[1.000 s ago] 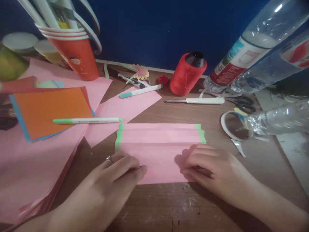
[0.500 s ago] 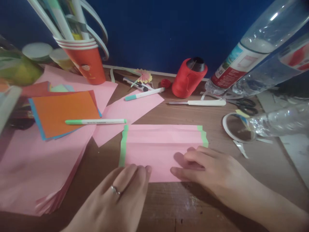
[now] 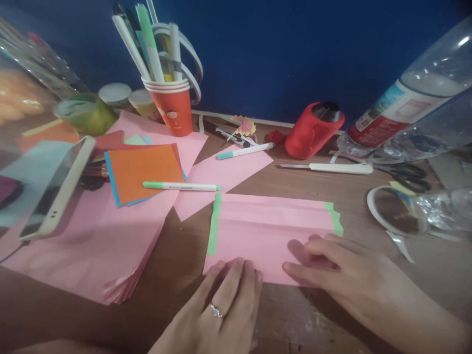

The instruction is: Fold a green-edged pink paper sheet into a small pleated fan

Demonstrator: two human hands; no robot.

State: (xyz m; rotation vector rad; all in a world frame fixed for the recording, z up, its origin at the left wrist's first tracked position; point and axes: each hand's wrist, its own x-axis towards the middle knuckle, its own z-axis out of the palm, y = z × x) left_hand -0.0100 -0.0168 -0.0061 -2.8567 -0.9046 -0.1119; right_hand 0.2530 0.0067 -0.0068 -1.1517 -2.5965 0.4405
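Note:
A pink paper sheet (image 3: pixel 258 241) with crosswise fold lines and green-coloured side edges lies on the wooden table in front of me. My left hand (image 3: pixel 230 307), with a ring on one finger, rests flat on the sheet's near edge, left of its middle. The fingers are stretched out and hold nothing. At the near right part of the sheet is my right hand (image 3: pixel 354 275), thumb and bent forefinger apart, the other fingers partly hidden. Its thumb lies on the paper. Beyond the sheet's far left corner lies a green-capped marker (image 3: pixel 184 186).
On the left are stacked pink sheets (image 3: pixel 125 255), orange paper (image 3: pixel 143 172) and a phone (image 3: pixel 59 191). Behind stand a red cup (image 3: pixel 173 110) of markers and a red thread spool (image 3: pixel 311 132). Rightward are a white-handled knife (image 3: pixel 339 168), scissors (image 3: pixel 409 174), a tape roll (image 3: pixel 372 209) and plastic bottles (image 3: pixel 398 110).
My view has turned left, bringing the phone into fuller sight. My left hand has shifted slightly along the near edge, uncovering the sheet's near left corner. My right hand keeps about the same place.

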